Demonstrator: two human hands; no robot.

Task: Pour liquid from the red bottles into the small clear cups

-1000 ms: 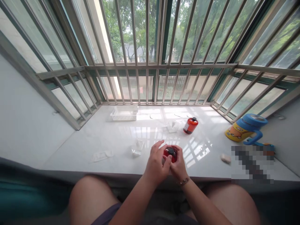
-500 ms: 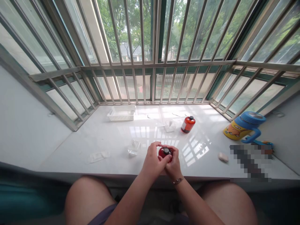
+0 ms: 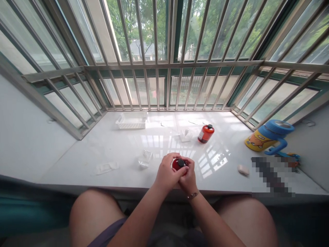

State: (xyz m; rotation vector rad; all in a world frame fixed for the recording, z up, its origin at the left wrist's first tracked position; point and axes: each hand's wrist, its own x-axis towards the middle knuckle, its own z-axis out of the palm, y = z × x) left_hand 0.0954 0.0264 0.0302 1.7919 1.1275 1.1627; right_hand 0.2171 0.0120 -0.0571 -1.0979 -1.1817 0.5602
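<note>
Both of my hands close around a small red bottle [image 3: 177, 164] with a black cap, held near the front edge of the white counter [image 3: 123, 178]. My left hand [image 3: 166, 173] wraps its left side, the thumb reaching across the front below the cap. Around the right side curls my right hand [image 3: 189, 175], its wrist wearing a bracelet. The bottle's lower part is hidden by the fingers. Behind it stands a second red bottle [image 3: 206, 134] with a black cap and a pale label, touched by neither hand. Crumpled clear plastic [image 3: 145, 159] lies left of my hands.
A white perforated basket [image 3: 131, 120] sits at the back left. More clear plastic [image 3: 186, 135] lies beside the second bottle. A flat clear wrapper [image 3: 106, 167] is at left. On the right are a blue-and-yellow mug [image 3: 268, 137] and a pale lump [image 3: 243, 170]. Metal bars [image 3: 168, 89] line the window.
The view has shifted slightly, so the counter and its things appear a little higher. Both hands keep their hold on the bottle, with only a small change of its pose.
</note>
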